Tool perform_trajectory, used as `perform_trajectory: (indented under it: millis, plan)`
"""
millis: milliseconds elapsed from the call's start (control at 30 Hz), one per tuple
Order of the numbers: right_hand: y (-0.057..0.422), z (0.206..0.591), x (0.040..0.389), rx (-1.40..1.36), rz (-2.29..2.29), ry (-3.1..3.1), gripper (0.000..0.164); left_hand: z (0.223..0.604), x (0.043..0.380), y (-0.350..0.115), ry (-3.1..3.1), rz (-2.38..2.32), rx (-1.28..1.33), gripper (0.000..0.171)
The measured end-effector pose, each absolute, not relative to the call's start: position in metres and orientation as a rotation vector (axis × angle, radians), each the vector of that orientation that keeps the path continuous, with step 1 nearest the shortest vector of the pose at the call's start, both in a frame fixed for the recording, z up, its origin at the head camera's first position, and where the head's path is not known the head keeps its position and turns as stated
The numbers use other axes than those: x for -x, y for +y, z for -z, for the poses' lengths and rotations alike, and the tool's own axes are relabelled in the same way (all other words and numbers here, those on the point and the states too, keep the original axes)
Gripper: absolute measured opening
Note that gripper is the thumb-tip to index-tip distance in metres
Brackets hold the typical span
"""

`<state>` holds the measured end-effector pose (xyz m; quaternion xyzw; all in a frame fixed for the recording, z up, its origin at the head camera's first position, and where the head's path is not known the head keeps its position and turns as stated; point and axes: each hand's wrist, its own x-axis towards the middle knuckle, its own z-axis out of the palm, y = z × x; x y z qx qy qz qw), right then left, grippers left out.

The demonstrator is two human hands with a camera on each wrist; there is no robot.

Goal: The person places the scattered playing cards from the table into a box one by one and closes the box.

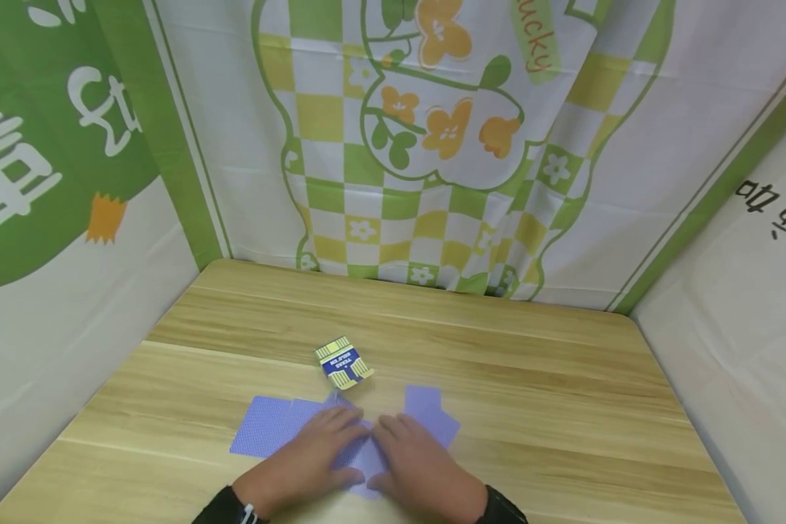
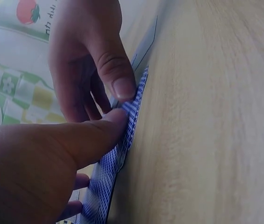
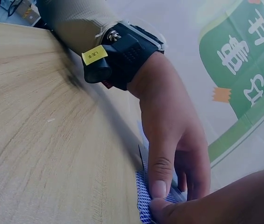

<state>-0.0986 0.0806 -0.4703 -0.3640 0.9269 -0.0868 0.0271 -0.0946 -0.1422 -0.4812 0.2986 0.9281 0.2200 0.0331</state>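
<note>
Blue-backed playing cards (image 1: 262, 428) lie face down in an overlapping spread across the wooden table. My left hand (image 1: 319, 445) rests on the middle of the spread, fingers forward and loosely bent. Close beside it, my right hand (image 1: 421, 455) rests on the same cards, its fingertips near the left ones. Both thumbs touch the near part of the cards, almost meeting, as the left wrist view shows around the patterned card backs (image 2: 104, 179). More cards (image 1: 424, 404) stick out beyond the right hand. The hands hide part of the spread.
A yellow and blue card box (image 1: 343, 364) lies just behind the cards, its flap toward me. The wooden table (image 1: 563, 407) is bordered at the back by a printed cloth (image 1: 426, 218), with more cloth at both sides. Black straps circle both wrists.
</note>
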Motion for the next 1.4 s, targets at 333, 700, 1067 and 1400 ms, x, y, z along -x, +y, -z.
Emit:
perform_trajectory:
  millis: [333, 700, 1067, 1400]
  plan:
    - [0.08, 0.469, 0.102, 1.18, 0.301, 2.929, 0.046, 0.482, 0.094, -0.136, 2.89, -0.663, -1.085, 0.036]
    - [0.078, 0.475, 0.107, 1.141, 0.412, 2.946, 0.038, 0.482, 0.091, -0.131, 2.867, -0.804, -1.187, 0.017]
    - [0.079, 0.476, 0.112, 1.11, 0.388, 2.928, 0.029, 0.482, 0.092, -0.13, 2.92, -0.77, -1.065, 0.021]
    - [0.078, 0.475, 0.114, 1.031, 0.369, 2.893, 0.033, 0.48, 0.089, -0.129, 2.947, -0.615, -0.906, 0.035]
